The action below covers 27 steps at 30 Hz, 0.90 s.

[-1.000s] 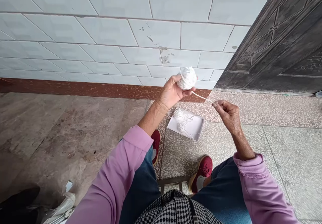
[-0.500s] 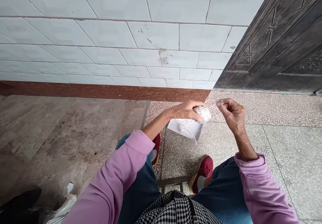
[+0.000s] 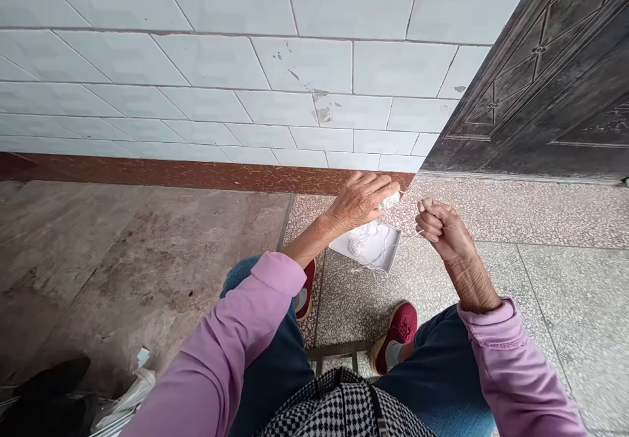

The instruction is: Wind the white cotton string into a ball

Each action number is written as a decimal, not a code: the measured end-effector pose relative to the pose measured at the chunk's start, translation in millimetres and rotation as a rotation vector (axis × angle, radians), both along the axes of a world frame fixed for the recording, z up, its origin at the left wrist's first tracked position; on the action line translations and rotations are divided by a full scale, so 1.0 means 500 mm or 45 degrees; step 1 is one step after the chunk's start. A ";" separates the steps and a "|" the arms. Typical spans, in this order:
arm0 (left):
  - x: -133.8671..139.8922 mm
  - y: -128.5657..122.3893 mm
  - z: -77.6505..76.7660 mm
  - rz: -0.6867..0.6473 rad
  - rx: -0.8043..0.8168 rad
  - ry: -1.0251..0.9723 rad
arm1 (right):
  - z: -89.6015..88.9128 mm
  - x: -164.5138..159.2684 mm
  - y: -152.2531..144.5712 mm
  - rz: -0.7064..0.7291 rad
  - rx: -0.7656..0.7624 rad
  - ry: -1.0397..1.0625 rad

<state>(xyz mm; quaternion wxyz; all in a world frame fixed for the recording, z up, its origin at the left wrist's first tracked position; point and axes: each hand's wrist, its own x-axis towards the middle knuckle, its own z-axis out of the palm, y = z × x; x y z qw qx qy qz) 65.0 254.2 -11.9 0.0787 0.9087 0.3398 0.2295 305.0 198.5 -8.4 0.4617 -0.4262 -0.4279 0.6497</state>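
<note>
String ball (image 3: 391, 201), clasped in the left hand (image 3: 358, 202), is best gripped lightly while the right hand (image 3: 445, 227), apart and pinching the strand (image 3: 411, 234), gives even tension.

Seen from where I stand: left forearm (image 3: 310, 238), slanting inward | left hand (image 3: 361, 199), back uppermost, fingers curled in grasp | right forearm (image 3: 472, 284), slanting inward | right hand (image 3: 442, 225), fingers folded, apart from left
</note>
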 end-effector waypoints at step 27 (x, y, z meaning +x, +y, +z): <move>0.021 0.030 0.048 -0.062 -1.652 -1.393 | -0.047 0.030 0.038 0.010 0.324 -0.543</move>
